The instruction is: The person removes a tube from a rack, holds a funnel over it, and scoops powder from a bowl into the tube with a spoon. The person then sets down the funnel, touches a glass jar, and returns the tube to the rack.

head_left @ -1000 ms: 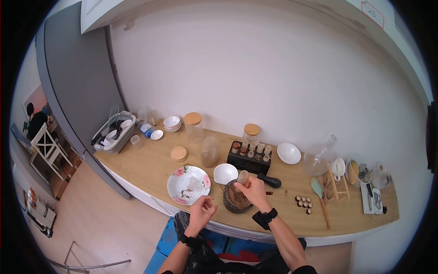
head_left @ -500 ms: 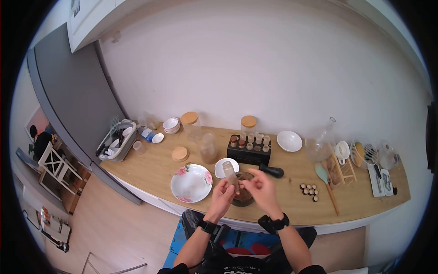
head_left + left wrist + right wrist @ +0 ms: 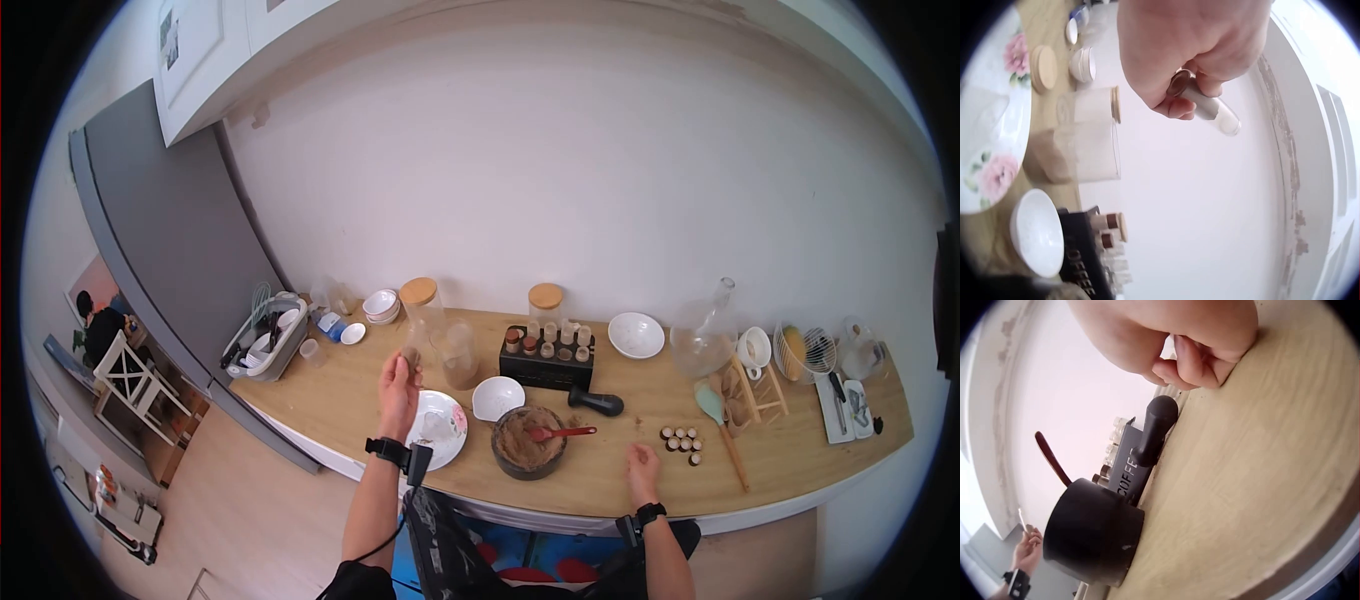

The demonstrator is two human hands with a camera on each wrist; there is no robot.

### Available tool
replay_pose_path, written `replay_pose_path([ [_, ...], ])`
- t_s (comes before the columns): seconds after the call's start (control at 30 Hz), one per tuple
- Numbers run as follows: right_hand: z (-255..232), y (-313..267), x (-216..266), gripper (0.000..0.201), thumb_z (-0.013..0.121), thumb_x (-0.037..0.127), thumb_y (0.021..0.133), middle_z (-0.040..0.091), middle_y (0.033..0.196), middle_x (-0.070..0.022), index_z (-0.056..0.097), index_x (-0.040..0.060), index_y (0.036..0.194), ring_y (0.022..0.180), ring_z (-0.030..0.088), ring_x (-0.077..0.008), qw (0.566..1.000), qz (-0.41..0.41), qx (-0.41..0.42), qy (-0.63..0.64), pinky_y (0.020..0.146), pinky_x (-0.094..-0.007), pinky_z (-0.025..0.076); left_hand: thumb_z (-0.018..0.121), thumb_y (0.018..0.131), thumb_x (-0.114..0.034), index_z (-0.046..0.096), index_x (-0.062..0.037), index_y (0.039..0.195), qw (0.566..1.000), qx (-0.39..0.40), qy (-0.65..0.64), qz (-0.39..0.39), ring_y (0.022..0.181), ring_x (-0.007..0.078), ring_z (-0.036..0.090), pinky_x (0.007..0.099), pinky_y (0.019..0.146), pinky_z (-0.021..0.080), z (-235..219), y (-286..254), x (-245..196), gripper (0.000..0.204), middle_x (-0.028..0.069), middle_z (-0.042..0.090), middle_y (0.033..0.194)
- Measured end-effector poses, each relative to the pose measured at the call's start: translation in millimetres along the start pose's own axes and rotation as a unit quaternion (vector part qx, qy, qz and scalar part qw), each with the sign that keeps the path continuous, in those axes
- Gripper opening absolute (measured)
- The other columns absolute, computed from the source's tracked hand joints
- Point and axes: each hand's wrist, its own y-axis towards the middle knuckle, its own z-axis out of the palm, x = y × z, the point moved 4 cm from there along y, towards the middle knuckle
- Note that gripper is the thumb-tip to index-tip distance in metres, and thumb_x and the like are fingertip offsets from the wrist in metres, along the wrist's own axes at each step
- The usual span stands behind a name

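My left hand, raised over the floral plate, pinches a small glass tube. The tube is tilted, with brown powder inside and its far end clear. At the front of the counter my right hand rests with loosely curled fingers and nothing visible in them. Several small caps stand just beyond it. A black pot full of brown powder sits between the hands, with a red spoon stuck in it.
Behind the pot stands a black COFFEE rack of glass tubes, a white bowl at its left and a black club-shaped tool at its front right. Tall glass jars stand left. A spatula lies right, near a glass flask.
The tube passed from my right hand to my left, which has lifted it up and left over the plate. My right hand moved right, away from the pot, down to the counter.
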Motion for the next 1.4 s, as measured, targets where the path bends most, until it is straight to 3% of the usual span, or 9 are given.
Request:
replay_pose_path([
  [0.23, -4, -12, 11, 0.014, 0.061, 0.010, 0.088, 0.058, 0.066, -0.0016, 0.060, -0.0027, 0.094, 0.058, 0.052, -0.0079, 0.997, -0.040, -0.002, -0.071, 0.053, -0.0241, 0.041, 0.059, 0.093, -0.019, 0.041, -0.0075, 0.106, 0.942, -0.047, 0.320, 0.091, 0.061, 0.0078, 0.045, 0.0236, 0.054, 0.036, -9, 55, -24, 0.025, 0.0040, 0.055, 0.072],
  [0.33, -2, -10, 8, 0.013, 0.061, 0.009, 0.088, 0.058, 0.064, -0.0015, 0.060, -0.0028, 0.093, 0.055, 0.051, -0.0076, 0.992, -0.091, -0.013, -0.082, 0.051, -0.0242, 0.040, 0.067, 0.084, -0.015, 0.039, -0.0045, 0.105, 0.797, -0.053, 0.569, 0.196, 0.057, 0.0152, 0.048, 0.0310, 0.053, 0.039, -11, 74, -27, 0.037, 0.0068, 0.053, 0.068],
  [0.43, -4, -11, 6, 0.012, 0.060, 0.009, 0.088, 0.058, 0.062, -0.0017, 0.060, -0.0026, 0.091, 0.055, 0.051, -0.0071, 0.992, -0.070, -0.009, -0.102, 0.050, -0.0238, 0.039, 0.069, 0.081, -0.013, 0.039, -0.0034, 0.105, 0.738, 0.022, 0.656, 0.155, 0.058, 0.0245, 0.054, 0.0361, 0.054, 0.041, 0, 76, -16, 0.039, 0.0126, 0.054, 0.068],
  [0.47, -6, -10, 3, 0.012, 0.060, 0.009, 0.088, 0.058, 0.062, -0.0017, 0.060, -0.0026, 0.091, 0.055, 0.051, -0.0071, 0.992, -0.072, -0.013, -0.103, 0.050, -0.0238, 0.039, 0.070, 0.079, -0.011, 0.039, -0.0032, 0.105, 0.747, 0.010, 0.647, 0.151, 0.062, 0.0319, 0.060, 0.0394, 0.056, 0.044, 2, 78, -15, 0.041, 0.0170, 0.056, 0.071],
  [1.0, -1, -21, 16, 0.011, 0.058, 0.009, 0.090, 0.057, 0.062, -0.0025, 0.060, -0.0011, 0.091, 0.048, 0.049, -0.0074, 0.999, -0.032, 0.018, -0.039, 0.042, -0.0239, 0.037, 0.073, 0.075, -0.010, 0.038, -0.0042, 0.104, 0.747, 0.034, 0.635, 0.196, 0.063, 0.0249, 0.063, 0.0355, 0.055, 0.048, 31, 93, -16, 0.046, 0.0133, 0.058, 0.072],
  [1.07, -2, -21, 19, 0.011, 0.058, 0.009, 0.090, 0.058, 0.063, -0.0027, 0.060, -0.0011, 0.091, 0.048, 0.050, -0.0076, 0.999, -0.031, 0.018, -0.041, 0.041, -0.0241, 0.037, 0.074, 0.074, -0.011, 0.039, -0.0045, 0.104, 0.689, 0.080, 0.698, 0.178, 0.062, 0.0241, 0.062, 0.0349, 0.055, 0.048, 40, 91, -12, 0.046, 0.0120, 0.058, 0.070],
  [1.2, 0, -21, 20, 0.011, 0.059, 0.010, 0.089, 0.058, 0.063, -0.0028, 0.060, -0.0012, 0.091, 0.048, 0.050, -0.0078, 0.998, -0.038, 0.015, -0.050, 0.043, -0.0246, 0.039, 0.074, 0.074, -0.011, 0.041, -0.0049, 0.103, 0.725, 0.041, 0.668, 0.165, 0.060, 0.0230, 0.060, 0.0346, 0.056, 0.048, 41, 94, -8, 0.044, 0.0104, 0.056, 0.066],
  [1.3, -3, -22, 21, 0.011, 0.059, 0.010, 0.089, 0.058, 0.062, -0.0030, 0.061, -0.0011, 0.091, 0.048, 0.051, -0.0080, 0.997, -0.046, 0.018, -0.067, 0.043, -0.0251, 0.039, 0.075, 0.074, -0.011, 0.043, -0.0052, 0.103, 0.679, 0.122, 0.696, 0.199, 0.058, 0.0218, 0.058, 0.0345, 0.056, 0.047, 32, 102, 7, 0.043, 0.0095, 0.056, 0.064],
  [1.4, -2, -21, 21, 0.012, 0.059, 0.011, 0.089, 0.058, 0.062, -0.0033, 0.061, -0.0010, 0.090, 0.047, 0.051, -0.0082, 0.997, -0.041, 0.016, -0.068, 0.043, -0.0253, 0.039, 0.074, 0.073, -0.011, 0.044, -0.0048, 0.102, 0.726, 0.030, 0.673, 0.142, 0.067, 0.0312, 0.063, 0.0399, 0.061, 0.049, 46, 102, -6, 0.042, 0.0170, 0.063, 0.073],
])
